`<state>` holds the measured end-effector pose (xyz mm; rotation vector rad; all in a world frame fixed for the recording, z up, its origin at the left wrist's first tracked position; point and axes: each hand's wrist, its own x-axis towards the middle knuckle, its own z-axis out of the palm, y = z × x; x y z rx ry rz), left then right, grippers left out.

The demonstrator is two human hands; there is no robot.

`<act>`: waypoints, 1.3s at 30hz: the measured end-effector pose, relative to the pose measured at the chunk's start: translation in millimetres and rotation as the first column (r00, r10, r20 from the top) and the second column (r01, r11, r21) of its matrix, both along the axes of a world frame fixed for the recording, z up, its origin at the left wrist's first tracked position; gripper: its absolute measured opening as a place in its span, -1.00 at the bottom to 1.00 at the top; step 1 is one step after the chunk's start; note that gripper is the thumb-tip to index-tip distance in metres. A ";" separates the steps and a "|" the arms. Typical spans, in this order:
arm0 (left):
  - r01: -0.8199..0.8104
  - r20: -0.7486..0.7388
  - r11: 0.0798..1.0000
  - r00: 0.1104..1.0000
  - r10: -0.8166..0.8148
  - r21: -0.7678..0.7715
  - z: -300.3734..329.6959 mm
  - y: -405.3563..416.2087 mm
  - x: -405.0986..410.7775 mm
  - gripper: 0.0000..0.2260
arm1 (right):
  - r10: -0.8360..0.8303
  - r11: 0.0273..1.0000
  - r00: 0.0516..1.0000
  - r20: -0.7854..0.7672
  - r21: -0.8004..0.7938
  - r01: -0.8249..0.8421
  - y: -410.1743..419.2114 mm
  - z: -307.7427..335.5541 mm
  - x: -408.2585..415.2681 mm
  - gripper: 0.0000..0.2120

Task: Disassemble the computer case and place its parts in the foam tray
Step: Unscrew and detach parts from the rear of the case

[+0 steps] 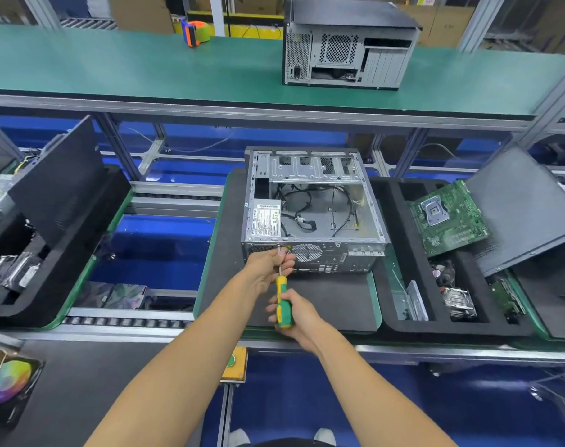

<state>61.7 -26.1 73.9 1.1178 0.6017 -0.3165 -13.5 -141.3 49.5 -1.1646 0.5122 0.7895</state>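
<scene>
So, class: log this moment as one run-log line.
right hand: grips screwdriver | left hand: steadies shaft | tip: computer case rear | motherboard: in foam tray

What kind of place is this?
Most likely an electronics disassembly line in a factory: an opened computer case on a roller conveyor, a foam tray holding a motherboard, cardboard boxes behind.

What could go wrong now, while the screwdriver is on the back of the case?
1. The left hand pinches the thin shaft beside the tip; if the screwdriver slips off the case, it may jab the fingers.
2. A freed screw may drop and be lost.
3. Loose cables remain inside; they may snag when the power supply comes out.
</scene>
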 end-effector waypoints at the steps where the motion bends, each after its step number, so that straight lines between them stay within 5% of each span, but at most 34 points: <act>1: -0.001 0.017 1.000 1.000 0.001 0.007 -2.0 -0.3 -0.8 -0.91 | 0.054 0.982 0.994 0.094 -0.187 -0.036 2.6 1.5 3.2 -0.84; 4: -0.041 0.058 0.981 0.998 0.030 0.192 -8.9 -7.9 -2.4 -0.93 | 0.256 0.695 0.930 0.263 -0.718 0.012 11.1 1.1 3.7 -0.73; 7: -0.048 0.081 0.893 0.997 0.013 0.447 -11.1 -9.9 -1.7 -0.88 | 0.272 0.579 0.929 0.251 -0.814 0.050 17.4 -1.9 0.8 -0.63; 9: -0.029 0.068 0.912 0.998 0.001 0.409 -7.6 -7.3 0.0 -0.93 | 0.294 0.683 0.919 0.262 -0.731 -0.010 17.1 -2.7 4.6 -0.72; 12: -0.005 0.028 0.954 1.000 -0.004 0.299 -1.6 -5.8 3.2 -0.87 | 0.127 0.952 0.978 0.164 -0.296 -0.074 9.8 0.9 4.2 -0.74; 16: -0.004 -0.018 0.986 1.000 0.008 0.166 0.4 -2.9 4.2 -0.94 | 0.083 0.984 0.996 0.022 0.158 -0.086 -6.7 -6.9 -4.6 -0.53; 19: -0.028 -0.026 0.999 0.999 0.029 0.029 -1.2 1.9 1.3 -0.92 | -0.023 0.975 1.000 -0.016 0.219 0.026 -8.9 -4.5 -3.3 -0.64; 22: -0.019 0.021 1.000 1.000 0.019 -0.019 -4.5 2.1 -2.0 -0.93 | 0.015 0.987 0.990 0.138 -0.158 0.007 1.3 1.7 4.2 -0.88; 25: -0.068 0.063 0.993 0.996 0.062 0.101 -11.5 -8.2 -5.5 -0.94 | 0.282 0.722 0.918 0.279 -0.691 -0.012 10.3 7.7 8.9 -0.68; 28: -0.121 0.089 0.957 0.991 0.101 0.265 -15.4 -14.1 -6.5 -0.95 | 0.322 0.611 0.914 0.246 -0.791 -0.002 18.6 5.9 5.6 -0.66; 31: -0.127 0.070 0.960 0.991 0.113 0.248 -13.5 -13.0 -3.5 -0.96 | 0.267 0.778 0.917 0.295 -0.628 -0.024 14.7 -0.3 4.7 -0.68; 34: -0.099 0.027 0.982 0.995 0.095 0.159 -9.4 -11.9 -1.8 -0.93 | 0.052 0.981 0.990 0.130 -0.192 -0.026 4.8 -6.4 0.1 -0.76; 39: -0.050 -0.003 0.998 0.999 0.050 -0.042 -1.4 -4.7 -1.3 -0.85 | 0.086 0.940 0.996 0.013 0.331 -0.085 -14.3 -17.5 -7.2 -0.52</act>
